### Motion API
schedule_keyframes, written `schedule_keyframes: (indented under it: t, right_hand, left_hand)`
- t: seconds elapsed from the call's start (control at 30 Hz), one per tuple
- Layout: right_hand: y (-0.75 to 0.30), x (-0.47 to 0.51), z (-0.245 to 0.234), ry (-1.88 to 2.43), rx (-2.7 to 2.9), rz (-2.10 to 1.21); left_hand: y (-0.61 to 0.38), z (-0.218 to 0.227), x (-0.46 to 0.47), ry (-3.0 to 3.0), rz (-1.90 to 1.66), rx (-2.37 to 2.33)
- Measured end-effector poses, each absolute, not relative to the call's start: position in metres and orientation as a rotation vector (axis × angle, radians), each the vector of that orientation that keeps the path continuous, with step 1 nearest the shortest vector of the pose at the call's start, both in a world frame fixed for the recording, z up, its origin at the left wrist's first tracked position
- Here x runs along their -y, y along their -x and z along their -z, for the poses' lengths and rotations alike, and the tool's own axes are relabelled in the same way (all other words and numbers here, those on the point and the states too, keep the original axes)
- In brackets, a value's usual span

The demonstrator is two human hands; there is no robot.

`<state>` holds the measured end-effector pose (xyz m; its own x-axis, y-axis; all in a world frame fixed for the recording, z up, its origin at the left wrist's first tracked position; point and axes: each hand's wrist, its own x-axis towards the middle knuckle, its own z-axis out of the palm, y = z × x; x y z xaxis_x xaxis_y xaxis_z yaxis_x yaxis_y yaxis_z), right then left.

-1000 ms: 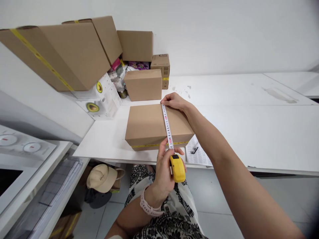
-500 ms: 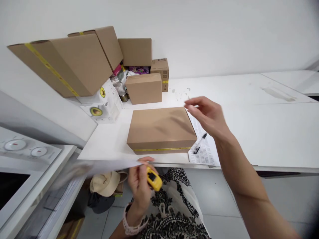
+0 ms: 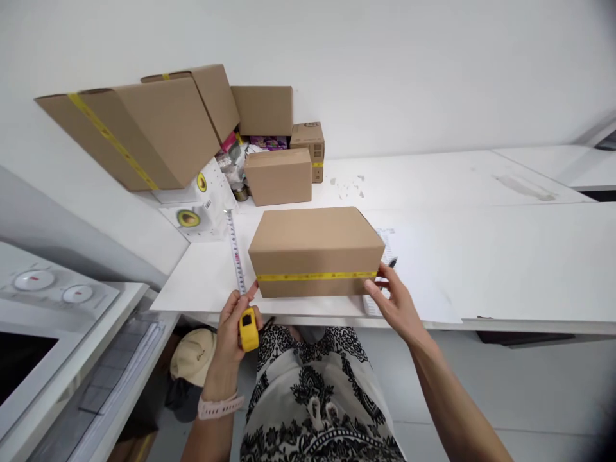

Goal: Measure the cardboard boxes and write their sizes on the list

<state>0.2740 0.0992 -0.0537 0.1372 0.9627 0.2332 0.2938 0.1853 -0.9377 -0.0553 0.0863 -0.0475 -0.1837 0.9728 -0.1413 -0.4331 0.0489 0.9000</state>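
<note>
My left hand is closed around a yellow tape measure. Its pulled-out blade runs away from me along the left side of a closed cardboard box. The tip of the blade is near the white avocado-print box. Yellow tape crosses the front face of the cardboard box. At that box's lower right front corner is my right hand, its thumb on the front face and its fingers around the side, partly hidden.
A printed sheet, a blank white sheet and a black pen lie right of the box. Several cartons and an avocado-print box stand at the back left. A white appliance is at left; a cap hangs below.
My right hand has come down from above the box's far right corner to its near right corner. My left hand moved left, swinging the tape blade alongside the box. More of the box's front shows.
</note>
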Motion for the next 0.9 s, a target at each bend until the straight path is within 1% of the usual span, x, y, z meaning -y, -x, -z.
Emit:
schedule_keyframes:
  t: [0.1,0.2,0.27,0.33,0.4,0.43,0.47,0.53,0.6,0.63,0.77,0.9]
  right_hand:
    - [-0.275,-0.102,0.023,1.330,1.298,-0.625]
    - [-0.274,-0.113,0.005,1.339,1.206,-0.611]
    - [-0.271,-0.124,0.002,1.337,1.180,-0.656]
    - [-0.269,-0.132,0.002,1.340,1.204,-0.657]
    - [-0.269,-0.137,-0.003,1.359,1.251,-0.547]
    - [-0.270,-0.138,-0.009,1.367,1.273,-0.466]
    - [-0.270,-0.138,-0.016,1.362,1.299,-0.384]
    - [-0.269,-0.141,-0.036,1.298,1.387,-0.247]
    - [-0.266,-0.149,-0.055,1.181,1.543,-0.168]
    - [-0.263,-0.157,-0.062,1.121,1.636,-0.151]
    - [-0.251,-0.202,-0.068,1.068,1.960,-0.207]
    - [-0.245,-0.240,-0.056,1.112,2.120,-0.413]
  left_hand:
    - [0.056,0.004,-0.087,-0.813,-1.505,-1.006]
    - [0.053,-0.028,-0.097,-0.884,-1.495,-1.040]
    - [0.049,-0.036,-0.102,-0.891,-1.489,-1.079]
    - [0.045,-0.040,-0.100,-0.896,-1.558,-1.118]
    - [0.038,-0.043,-0.088,-0.907,-1.629,-1.139]
    - [0.034,-0.045,-0.080,-0.909,-1.608,-1.133]
    - [0.029,-0.048,-0.071,-0.905,-1.522,-1.113]
    - [0.018,-0.054,-0.059,-0.863,-1.229,-1.047]
    - [0.005,-0.058,-0.057,-0.788,-0.955,-0.965]
    - [-0.001,-0.059,-0.060,-0.753,-0.875,-0.935]
    - [-0.022,-0.058,-0.081,-0.700,-0.815,-0.872]
    - [-0.036,-0.055,-0.091,-0.682,-0.822,-0.814]
